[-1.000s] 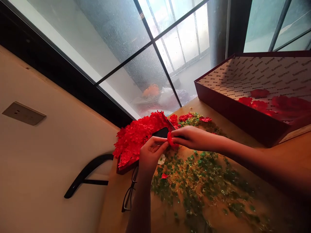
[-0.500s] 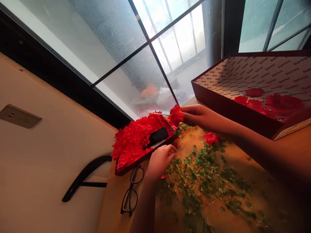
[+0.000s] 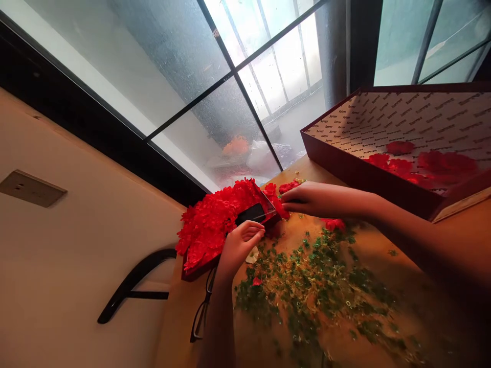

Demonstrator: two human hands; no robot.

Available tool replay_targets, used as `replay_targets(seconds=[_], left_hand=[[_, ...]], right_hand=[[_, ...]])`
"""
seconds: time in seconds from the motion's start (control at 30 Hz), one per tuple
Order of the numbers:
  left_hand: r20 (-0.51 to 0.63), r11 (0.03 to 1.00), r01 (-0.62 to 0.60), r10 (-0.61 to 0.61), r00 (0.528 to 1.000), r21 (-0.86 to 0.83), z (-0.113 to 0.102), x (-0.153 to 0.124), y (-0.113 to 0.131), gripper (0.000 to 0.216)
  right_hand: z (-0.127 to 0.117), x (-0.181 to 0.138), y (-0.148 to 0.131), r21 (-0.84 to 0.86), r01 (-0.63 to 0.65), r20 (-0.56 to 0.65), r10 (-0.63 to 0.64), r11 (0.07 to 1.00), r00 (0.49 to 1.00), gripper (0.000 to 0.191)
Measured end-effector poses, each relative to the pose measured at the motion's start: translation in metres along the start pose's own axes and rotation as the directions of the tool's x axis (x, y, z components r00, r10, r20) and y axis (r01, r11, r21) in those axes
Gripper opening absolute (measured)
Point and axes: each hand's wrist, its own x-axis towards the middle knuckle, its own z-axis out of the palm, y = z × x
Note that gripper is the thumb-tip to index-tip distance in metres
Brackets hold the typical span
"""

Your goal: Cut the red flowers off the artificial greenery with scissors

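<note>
My right hand [image 3: 307,198] pinches a red artificial flower [image 3: 282,209] beside the corner of a shallow dark-red box. From that flower a thin pale stem [image 3: 266,213] points left toward my left hand [image 3: 242,241]. The left hand's fingers are pinched together by the stem's far end; what they hold, if anything, is too small to make out. Red petal pieces [image 3: 210,220] are heaped in the shallow box [image 3: 203,270], and a black phone-like object [image 3: 250,213] lies among them. Below my hands, small green and yellow plastic pieces [image 3: 307,276] spread over the table.
At the right stands a large dark-red box [image 3: 368,174] with printed lining and red flowers [image 3: 399,166] inside. Another red flower [image 3: 333,224] lies under my right forearm. Glasses [image 3: 199,322] lie partly behind my left forearm. A window [image 3: 245,112] rises behind the table.
My right hand has lowered the red flower, its stem now slanting toward my left hand. My left hand has moved left and up to the shallow box's edge. A pale round piece now shows beside it.
</note>
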Motion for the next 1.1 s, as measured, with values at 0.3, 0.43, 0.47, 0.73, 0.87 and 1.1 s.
replay_targets(seconds=[0.3,0.43,0.47,0.73,0.87,1.1], left_hand=[[0.14,0.942,-0.205,0.172,0.975,0.265,0.026,-0.001,-0.004,0.022],[0.084,0.835,-0.245,0.235,0.968,0.492,0.039,0.003,-0.02,0.022],[0.084,0.805,-0.242,0.235,0.968,0.541,0.041,0.004,-0.024,0.021],[0.003,0.714,-0.193,0.259,0.966,0.673,0.044,0.009,-0.036,0.015],[-0.113,0.842,-0.17,0.262,0.959,0.512,0.035,0.011,-0.031,0.012],[-0.151,0.986,-0.017,-0.008,0.988,-0.167,0.018,0.008,-0.011,0.013]], right_hand=[[-0.001,0.0,0.004,-0.156,-0.048,-0.015,0.047,0.987,0.999,0.029],[-0.001,-0.001,0.004,-0.183,-0.055,-0.021,0.051,0.982,0.998,0.029],[-0.001,-0.001,0.004,-0.188,-0.056,-0.028,0.051,0.981,0.998,0.029],[-0.003,-0.002,0.002,-0.213,-0.064,-0.042,0.056,0.975,0.998,0.028],[-0.004,-0.002,0.003,-0.209,-0.084,-0.027,0.08,0.974,0.996,0.029],[-0.005,-0.005,-0.001,-0.156,-0.105,0.029,0.11,0.982,0.993,0.031]])
